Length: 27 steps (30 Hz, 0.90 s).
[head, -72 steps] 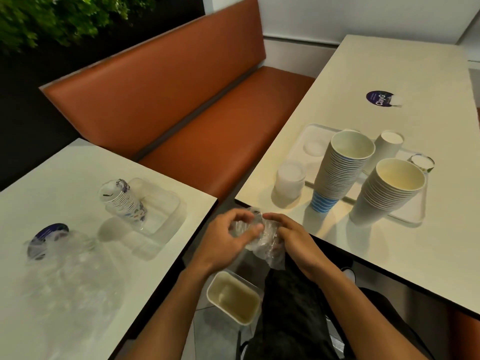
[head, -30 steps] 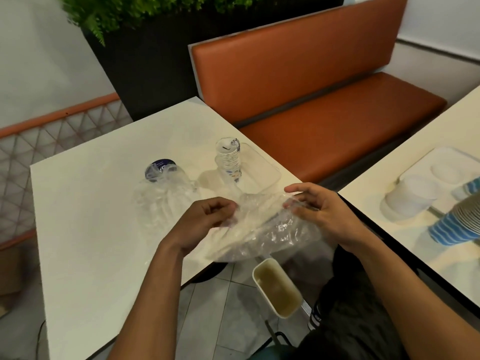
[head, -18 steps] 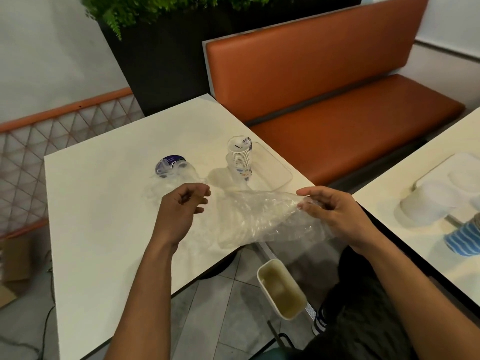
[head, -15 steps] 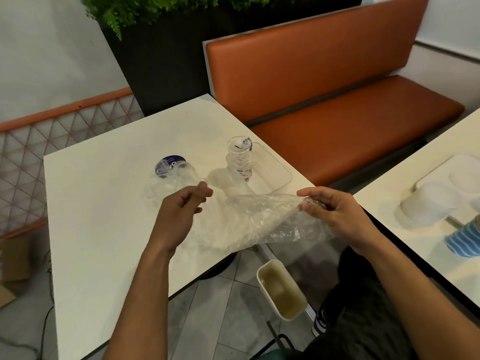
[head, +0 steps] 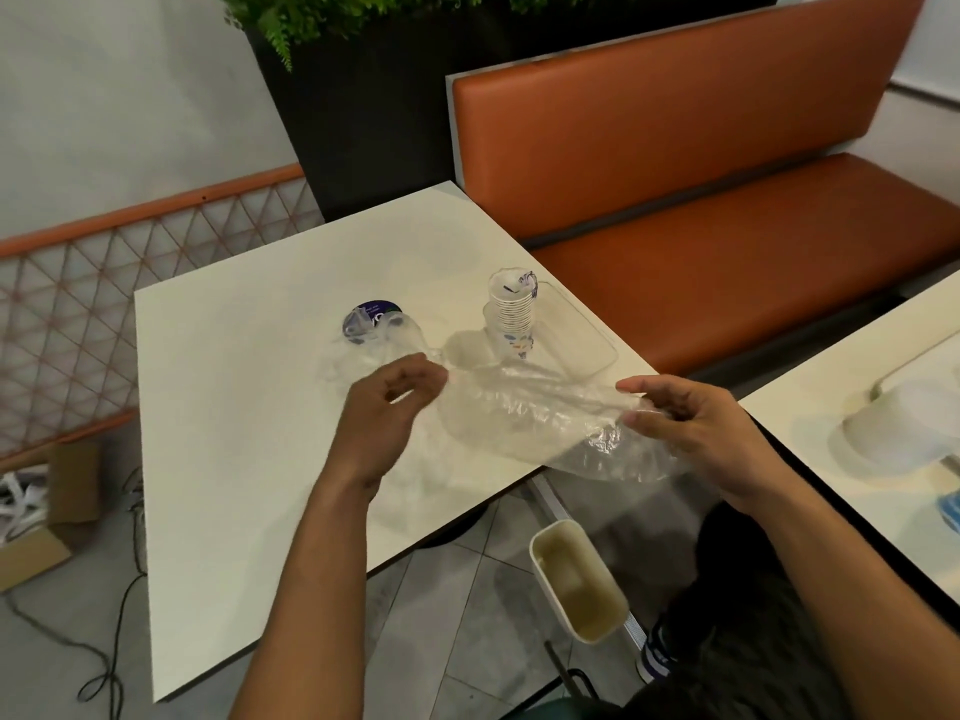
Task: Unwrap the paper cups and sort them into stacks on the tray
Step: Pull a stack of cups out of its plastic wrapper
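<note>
While an empty clear wrap [head: 540, 415] is pinched by fingers of the right hand [head: 696, 428] off the bench's [head: 234, 459] near right corner, the left hand [head: 384, 423] is loosely curled at its other end; hold cannot be told. One printed cup stack [head: 511, 319] by the right edge is judged not yet sorted.

Quick count: two surfaces, the near surface [head: 234, 459] and the right surface [head: 810, 402], two grips (left grip [head: 387, 407], right grip [head: 691, 423]) and two clear wrappers, the stretched wrapper [head: 530, 407] and the crumpled wrapper [head: 363, 356]. One each of the rest: printed cup stack [head: 511, 314], clear tray [head: 582, 340], blue sticker [head: 375, 307], cream bin [head: 576, 584], orange seat [head: 727, 226].
</note>
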Each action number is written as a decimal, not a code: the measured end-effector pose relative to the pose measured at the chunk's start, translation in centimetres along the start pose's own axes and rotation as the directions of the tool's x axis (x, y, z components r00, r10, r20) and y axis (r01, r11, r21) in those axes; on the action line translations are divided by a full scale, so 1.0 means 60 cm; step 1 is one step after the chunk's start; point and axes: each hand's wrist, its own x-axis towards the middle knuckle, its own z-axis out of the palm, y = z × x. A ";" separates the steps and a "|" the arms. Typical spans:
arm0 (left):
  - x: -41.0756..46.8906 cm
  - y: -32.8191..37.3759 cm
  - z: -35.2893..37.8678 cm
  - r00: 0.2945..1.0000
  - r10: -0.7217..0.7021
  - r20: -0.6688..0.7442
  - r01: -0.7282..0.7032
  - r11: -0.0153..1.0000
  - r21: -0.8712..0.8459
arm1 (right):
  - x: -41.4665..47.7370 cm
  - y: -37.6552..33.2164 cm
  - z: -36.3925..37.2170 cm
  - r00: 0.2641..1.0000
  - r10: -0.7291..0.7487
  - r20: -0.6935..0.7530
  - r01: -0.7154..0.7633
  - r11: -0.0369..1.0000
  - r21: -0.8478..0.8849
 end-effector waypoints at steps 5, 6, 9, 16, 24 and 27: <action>-0.014 -0.012 -0.010 0.919 -0.175 -0.355 0.057 0.946 -0.318 | 0.012 -0.003 0.037 0.995 -0.021 -0.093 0.036 0.985 0.167; -0.023 -0.017 -0.001 0.914 -0.225 -0.338 0.094 0.927 -0.364 | 0.014 -0.004 0.047 0.994 -0.021 -0.106 0.041 0.981 0.187; -0.059 -0.037 0.038 0.945 -0.295 -0.140 0.221 0.893 -0.392 | 0.022 -0.005 0.087 0.993 -0.020 -0.116 0.040 0.984 0.174; -0.038 -0.059 0.080 0.957 -0.286 -0.056 0.256 0.917 -0.306 | 0.039 -0.021 0.176 0.995 -0.011 0.096 0.009 1.000 0.024; 0.045 -0.087 0.014 0.920 -0.209 -0.331 0.090 0.936 -0.341 | 0.058 -0.025 0.147 0.989 0.015 0.149 -0.018 1.000 0.024; 0.092 -0.095 -0.020 0.925 -0.140 -0.352 0.080 0.980 -0.181 | 0.057 -0.009 0.133 0.992 0.042 0.118 -0.042 0.999 0.004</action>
